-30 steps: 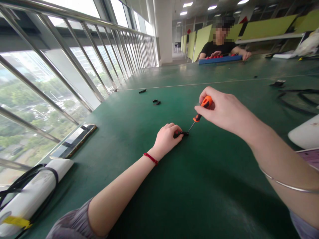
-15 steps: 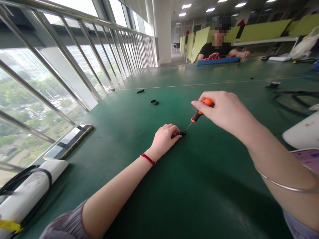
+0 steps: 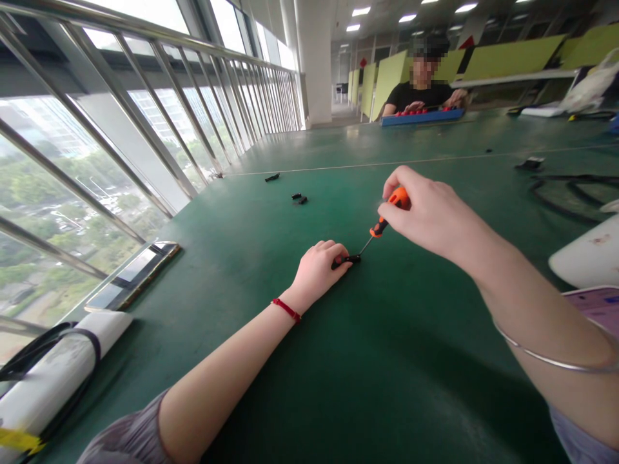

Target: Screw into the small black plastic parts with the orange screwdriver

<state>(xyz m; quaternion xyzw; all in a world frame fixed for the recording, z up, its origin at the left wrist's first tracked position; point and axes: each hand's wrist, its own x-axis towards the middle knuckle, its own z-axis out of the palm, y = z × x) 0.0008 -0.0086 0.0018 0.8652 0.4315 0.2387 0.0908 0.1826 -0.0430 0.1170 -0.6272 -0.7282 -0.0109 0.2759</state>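
Head view: our left hand (image 3: 319, 267) closely pinches a black piece (image 3: 355, 258), our right hand (image 3: 428, 205) grips a tilted screwdriver (image 3: 379, 226) (uneven pressure, we judge, could slip it).

At the middle of the counter (image 3: 367, 361), a small part (image 3: 354, 258) lies in the left hand (image 3: 316, 267); the tip of a screwdriver (image 3: 399, 198), in the right hand (image 3: 425, 206), stands at its right end. Behind the left hand lie small pieces (image 3: 300, 200). Left edge: a phone (image 3: 133, 277), with a cable-wrapped bar (image 3: 62, 361) in front; a railing (image 3: 116, 20) runs alongside. Right: a looped cable (image 3: 563, 178). Far side: a person (image 3: 420, 93) behind a tray (image 3: 425, 118).
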